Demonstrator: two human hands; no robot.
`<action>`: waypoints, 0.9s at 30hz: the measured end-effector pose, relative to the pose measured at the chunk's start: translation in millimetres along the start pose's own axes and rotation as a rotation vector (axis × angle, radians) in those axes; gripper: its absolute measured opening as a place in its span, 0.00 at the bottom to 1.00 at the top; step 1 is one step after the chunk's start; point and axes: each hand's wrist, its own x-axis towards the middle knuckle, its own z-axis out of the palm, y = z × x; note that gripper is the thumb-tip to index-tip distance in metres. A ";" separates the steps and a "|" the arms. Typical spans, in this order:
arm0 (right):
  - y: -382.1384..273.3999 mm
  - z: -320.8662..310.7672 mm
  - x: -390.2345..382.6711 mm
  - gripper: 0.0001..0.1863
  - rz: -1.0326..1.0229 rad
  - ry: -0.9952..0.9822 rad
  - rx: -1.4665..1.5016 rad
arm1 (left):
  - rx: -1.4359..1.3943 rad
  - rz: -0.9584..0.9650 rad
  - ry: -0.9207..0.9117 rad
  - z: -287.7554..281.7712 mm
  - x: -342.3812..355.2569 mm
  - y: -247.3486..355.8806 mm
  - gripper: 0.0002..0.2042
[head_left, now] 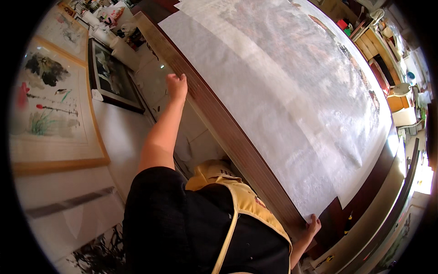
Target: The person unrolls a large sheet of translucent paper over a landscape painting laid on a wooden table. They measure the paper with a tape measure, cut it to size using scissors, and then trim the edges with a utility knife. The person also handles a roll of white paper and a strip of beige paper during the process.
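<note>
A wide, thin white paper sheet (283, 91), faintly mottled, covers the dark wooden tabletop (237, 146). Left hand (177, 86) fingers clench the tabletop's near edge; right hand (312, 226) fingers pinch the sheet's near corner.

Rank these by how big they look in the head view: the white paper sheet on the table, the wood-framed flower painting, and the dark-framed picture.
1. White paper sheet, by far the largest.
2. Wood-framed flower painting.
3. Dark-framed picture, smallest.
The fisheye bends and shrinks things toward the rim, so true sizes of the two pictures stay unsure.
</note>
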 end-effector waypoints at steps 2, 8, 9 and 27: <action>-2.0 7.4 -8.3 0.11 0.018 0.041 0.021 | -0.050 -0.057 0.015 -17.9 -37.1 -8.5 0.20; 8.3 0.5 -1.9 0.09 -0.137 -0.115 0.144 | -0.172 -0.074 0.034 -21.1 -158.8 -49.3 0.20; 3.4 0.5 -3.2 0.10 -0.154 -0.121 0.120 | -0.203 -0.090 0.025 -23.6 -187.4 -50.9 0.20; -37.4 -17.2 -34.6 0.21 -0.250 -0.134 -0.526 | -0.425 -0.382 -0.273 -57.6 -338.8 -57.2 0.12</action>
